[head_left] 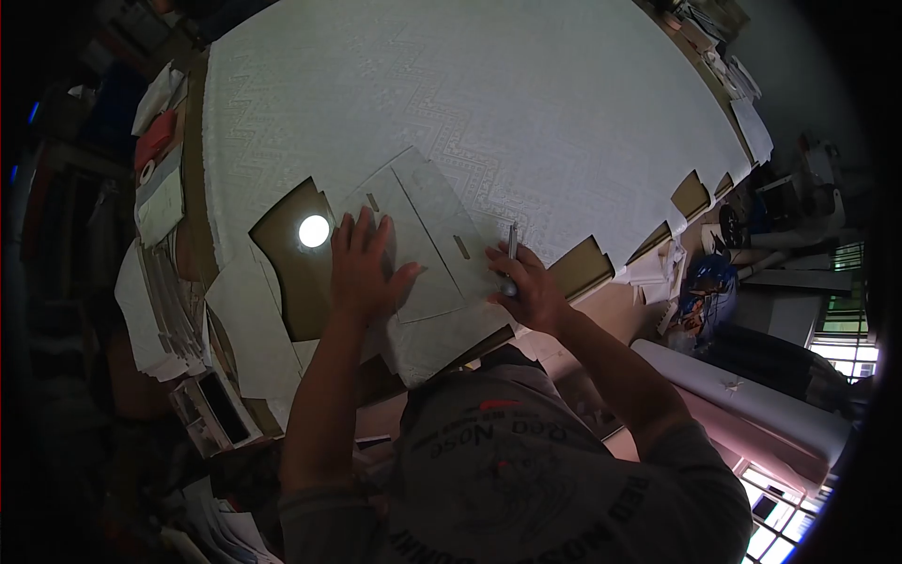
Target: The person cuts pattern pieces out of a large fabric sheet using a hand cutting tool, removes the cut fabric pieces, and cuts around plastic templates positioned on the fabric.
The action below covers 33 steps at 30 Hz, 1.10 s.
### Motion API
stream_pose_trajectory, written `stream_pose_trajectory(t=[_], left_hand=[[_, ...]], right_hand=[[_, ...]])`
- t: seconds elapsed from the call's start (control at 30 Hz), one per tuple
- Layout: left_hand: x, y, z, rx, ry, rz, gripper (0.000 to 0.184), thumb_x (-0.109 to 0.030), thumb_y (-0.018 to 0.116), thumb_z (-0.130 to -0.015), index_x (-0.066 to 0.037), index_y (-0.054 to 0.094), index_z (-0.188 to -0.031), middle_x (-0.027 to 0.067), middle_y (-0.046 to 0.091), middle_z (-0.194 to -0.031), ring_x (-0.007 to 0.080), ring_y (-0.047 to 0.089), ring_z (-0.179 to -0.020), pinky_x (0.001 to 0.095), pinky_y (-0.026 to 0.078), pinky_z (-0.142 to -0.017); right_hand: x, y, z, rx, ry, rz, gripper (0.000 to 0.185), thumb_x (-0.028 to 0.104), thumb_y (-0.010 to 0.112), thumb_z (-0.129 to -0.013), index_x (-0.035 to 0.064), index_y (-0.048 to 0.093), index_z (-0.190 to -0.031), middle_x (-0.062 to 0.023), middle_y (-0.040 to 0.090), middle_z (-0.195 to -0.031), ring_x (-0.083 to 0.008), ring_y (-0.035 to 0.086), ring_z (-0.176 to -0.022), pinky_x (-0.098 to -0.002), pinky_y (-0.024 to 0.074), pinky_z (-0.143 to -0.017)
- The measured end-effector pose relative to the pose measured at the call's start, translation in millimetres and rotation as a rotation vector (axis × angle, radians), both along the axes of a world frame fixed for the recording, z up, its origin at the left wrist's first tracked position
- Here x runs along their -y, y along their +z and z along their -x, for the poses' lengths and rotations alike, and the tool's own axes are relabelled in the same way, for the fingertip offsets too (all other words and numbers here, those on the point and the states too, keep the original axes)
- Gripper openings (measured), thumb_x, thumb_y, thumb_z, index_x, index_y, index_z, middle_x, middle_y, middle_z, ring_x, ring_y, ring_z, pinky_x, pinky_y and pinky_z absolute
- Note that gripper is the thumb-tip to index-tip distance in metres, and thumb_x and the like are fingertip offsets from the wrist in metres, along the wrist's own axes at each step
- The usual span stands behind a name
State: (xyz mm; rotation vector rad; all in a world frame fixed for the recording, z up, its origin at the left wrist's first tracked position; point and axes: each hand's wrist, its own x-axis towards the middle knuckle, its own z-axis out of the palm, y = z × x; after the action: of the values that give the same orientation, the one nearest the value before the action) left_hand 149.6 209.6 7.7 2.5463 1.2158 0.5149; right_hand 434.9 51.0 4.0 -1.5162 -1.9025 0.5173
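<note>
Left hand, fingers apart, best presses the clear template evenly flat — right hand clamps a slim metallic tool beside it.

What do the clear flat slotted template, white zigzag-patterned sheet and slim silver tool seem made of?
Clear slotted template: likely smooth plastic, since the pale surface beneath shows through.
White patterned sheet: textile or synthetic leather, fairly matt; raised-looking zigzags leave either open.
Slim silver tool: probably polished metal, from its grey sheen.
</note>
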Motion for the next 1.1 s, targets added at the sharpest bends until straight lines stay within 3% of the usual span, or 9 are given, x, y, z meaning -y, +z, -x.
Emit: stream_pose_trajectory(t=[0.1,0.43,0.8,1.1], left_hand=[[0,0,-1,-0.015,0.008,-0.005,0.089,-0.063,0.074,-0.084,-0.008,0.054,-0.151,0.0256,0.036,-0.164,0.0504,0.028,-0.152,0.0631,0.021,-0.124],[-3,-1,-1,0.002,-0.003,-0.028,0.091,-0.065,0.074,-0.083,-0.009,0.054,-0.151,0.0246,0.038,-0.163,0.0498,0.028,-0.152,0.0650,0.020,-0.124],[-6,3,-3,-0.123,-0.025,-0.002,0.096,-0.071,0.066,-0.086,-0.011,0.045,-0.158,0.0229,0.027,-0.170,0.0487,0.021,-0.156,0.0657,0.015,-0.125],[-10,-2,-3,-0.006,-0.043,-0.044,0.093,-0.065,0.073,-0.083,-0.009,0.051,-0.153,0.0239,0.034,-0.166,0.0487,0.026,-0.154,0.0634,0.017,-0.125]], right_hand=[[0,6,0,0.102,0.009,0.010,0.064,0.012,0.089,-0.076,0.0075,0.053,-0.129,-0.0152,0.059,-0.149,-0.0422,0.050,-0.141,-0.0514,0.0459,-0.114],[0,4,1,0.060,-0.006,-0.032,0.058,0.020,0.088,-0.079,0.0088,0.055,-0.126,-0.0155,0.061,-0.146,-0.0419,0.051,-0.138,-0.0521,0.0444,-0.113],[0,4,2,0.094,-0.005,-0.068,0.060,0.020,0.089,-0.078,0.0077,0.055,-0.126,-0.0162,0.062,-0.143,-0.0420,0.054,-0.136,-0.0526,0.0456,-0.111],[0,5,3,0.099,0.000,-0.061,0.061,0.018,0.089,-0.077,0.0083,0.054,-0.125,-0.0167,0.063,-0.143,-0.0420,0.055,-0.135,-0.0521,0.0461,-0.111]])
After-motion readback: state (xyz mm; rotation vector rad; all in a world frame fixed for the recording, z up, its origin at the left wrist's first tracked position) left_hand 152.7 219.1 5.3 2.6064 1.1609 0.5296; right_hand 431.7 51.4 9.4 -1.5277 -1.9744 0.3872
